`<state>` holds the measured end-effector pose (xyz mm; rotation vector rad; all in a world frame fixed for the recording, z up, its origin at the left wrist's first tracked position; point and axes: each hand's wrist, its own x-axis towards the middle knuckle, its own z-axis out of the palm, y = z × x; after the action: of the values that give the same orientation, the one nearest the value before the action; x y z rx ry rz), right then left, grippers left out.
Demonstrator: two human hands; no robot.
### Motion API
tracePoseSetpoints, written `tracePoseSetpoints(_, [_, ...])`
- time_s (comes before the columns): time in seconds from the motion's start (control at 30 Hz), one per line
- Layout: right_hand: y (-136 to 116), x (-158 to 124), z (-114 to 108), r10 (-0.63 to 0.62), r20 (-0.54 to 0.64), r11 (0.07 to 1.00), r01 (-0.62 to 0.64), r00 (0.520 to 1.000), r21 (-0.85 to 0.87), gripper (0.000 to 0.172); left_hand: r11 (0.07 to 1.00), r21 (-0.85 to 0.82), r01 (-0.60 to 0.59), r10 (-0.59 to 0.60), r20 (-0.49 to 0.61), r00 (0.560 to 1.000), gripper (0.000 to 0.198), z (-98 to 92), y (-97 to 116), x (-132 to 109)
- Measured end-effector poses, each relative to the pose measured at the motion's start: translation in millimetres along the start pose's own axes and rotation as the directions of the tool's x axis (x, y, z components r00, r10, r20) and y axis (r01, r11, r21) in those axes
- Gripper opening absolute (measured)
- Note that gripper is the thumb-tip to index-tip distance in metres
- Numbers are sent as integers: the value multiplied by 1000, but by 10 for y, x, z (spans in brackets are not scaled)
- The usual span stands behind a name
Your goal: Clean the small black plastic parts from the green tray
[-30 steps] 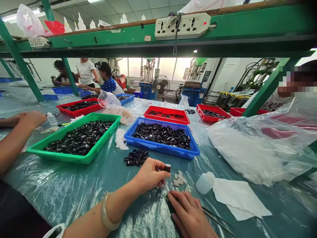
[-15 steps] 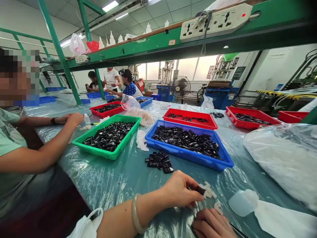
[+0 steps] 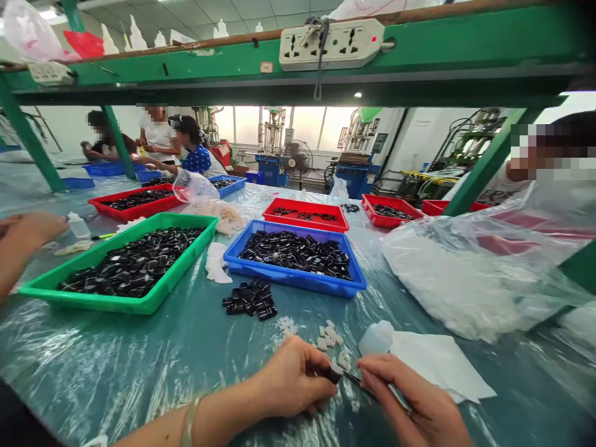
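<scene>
My left hand point(image 3: 288, 380) pinches a small black plastic piece point(image 3: 334, 373) between thumb and fingers, low over the table. From the right, my right hand point(image 3: 414, 397) grips a thin pair of tweezers point(image 3: 352, 377), whose tip is at the black piece; whether it touches cannot be made out. Just beyond my hands lie small whitish pads point(image 3: 328, 336) and a scatter of clear white bits point(image 3: 285, 328). A loose heap of similar black pieces point(image 3: 251, 299) rests farther off, in front of a blue tray point(image 3: 298, 284) full of them.
A green tray point(image 3: 153, 301) of black pieces stands left, near a co-worker's hand point(image 3: 37, 228). A pale blue bottle point(image 3: 375, 338) lies beside white paper point(image 3: 442, 363). Right is a large clear bag of white material point(image 3: 447, 279). Red trays point(image 3: 305, 225) stand behind; a green shelf beam point(image 3: 209, 77) crosses above.
The view has swung right. My right hand has come up from the table with the tweezers, their tip now at the black piece in my left hand.
</scene>
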<state>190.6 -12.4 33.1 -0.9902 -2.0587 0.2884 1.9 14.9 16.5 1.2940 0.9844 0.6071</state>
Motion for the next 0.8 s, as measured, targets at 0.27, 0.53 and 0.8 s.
tracePoseSetpoints(0.27, [-83,10,101,43,158,989,-64,986,130,21,1000,27,15,-17,78,997,10,101,-57,-53])
tracePoseSetpoints(0.53, [-73,-16,98,-17,178,992,-6,984,125,23,990,122,-69,61,65,996,11,72,-125,-20])
tracePoseSetpoints(0.8, [-45,-45,85,-36,198,993,13,979,117,20,990,121,-70,63,58,996,11,69,-104,-36])
